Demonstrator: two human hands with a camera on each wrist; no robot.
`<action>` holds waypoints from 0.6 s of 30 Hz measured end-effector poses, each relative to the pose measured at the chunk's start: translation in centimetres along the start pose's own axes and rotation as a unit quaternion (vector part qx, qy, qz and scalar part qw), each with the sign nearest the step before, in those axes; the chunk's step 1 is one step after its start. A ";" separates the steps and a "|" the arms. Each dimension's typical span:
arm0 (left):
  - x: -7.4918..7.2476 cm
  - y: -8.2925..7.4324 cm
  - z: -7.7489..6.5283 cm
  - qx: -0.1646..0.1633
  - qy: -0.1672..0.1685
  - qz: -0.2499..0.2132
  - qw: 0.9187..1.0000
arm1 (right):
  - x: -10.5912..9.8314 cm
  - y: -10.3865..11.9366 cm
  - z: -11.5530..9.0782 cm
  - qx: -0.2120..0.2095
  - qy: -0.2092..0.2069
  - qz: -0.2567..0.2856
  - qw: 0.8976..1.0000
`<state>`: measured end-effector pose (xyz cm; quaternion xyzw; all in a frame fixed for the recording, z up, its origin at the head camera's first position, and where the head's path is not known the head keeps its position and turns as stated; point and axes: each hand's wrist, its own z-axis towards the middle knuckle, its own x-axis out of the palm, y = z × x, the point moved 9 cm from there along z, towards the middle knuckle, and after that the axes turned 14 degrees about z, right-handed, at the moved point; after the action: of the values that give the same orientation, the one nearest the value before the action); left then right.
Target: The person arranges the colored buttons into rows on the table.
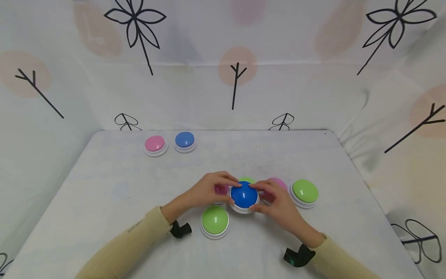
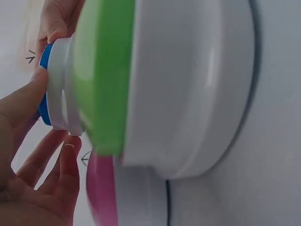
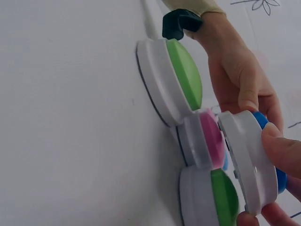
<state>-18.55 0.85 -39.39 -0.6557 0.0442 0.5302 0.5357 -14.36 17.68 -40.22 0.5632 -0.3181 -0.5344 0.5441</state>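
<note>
A blue push button with a white round base is held between both hands over the middle of the table. My left hand pinches its left side, thumb and fingers at the rim. From the right, my right hand grips the opposite side the same way. The right wrist view shows the white base raised off the tabletop, above the other buttons. One pink button is partly hidden by the left hand, another pink button by the right. A green button peeks out behind the blue one.
Nearer the front stands a green button, just below the left hand. Another green button sits to the right of the right hand. A pink button and a second blue button stand at the table's back left. Printed cloth surrounds the white table.
</note>
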 end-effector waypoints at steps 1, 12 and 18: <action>0.2 -0.1 0.0 0.006 0.003 -0.005 1.000 | 0.0 -0.1 -0.3 -0.003 0.000 -0.002 1.000; 1.7 -1.2 -0.7 0.028 0.020 -0.003 0.999 | 0.3 -0.4 -2.7 -0.014 -0.013 0.006 1.000; 2.3 -1.8 -0.8 0.031 0.041 -0.004 0.999 | 0.4 -0.6 -4.1 -0.009 -0.024 0.015 1.000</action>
<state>-15.90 2.23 -40.06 -0.6602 0.0797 0.4990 0.5557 -10.54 18.51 -41.53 0.5405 -0.3344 -0.5425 0.5493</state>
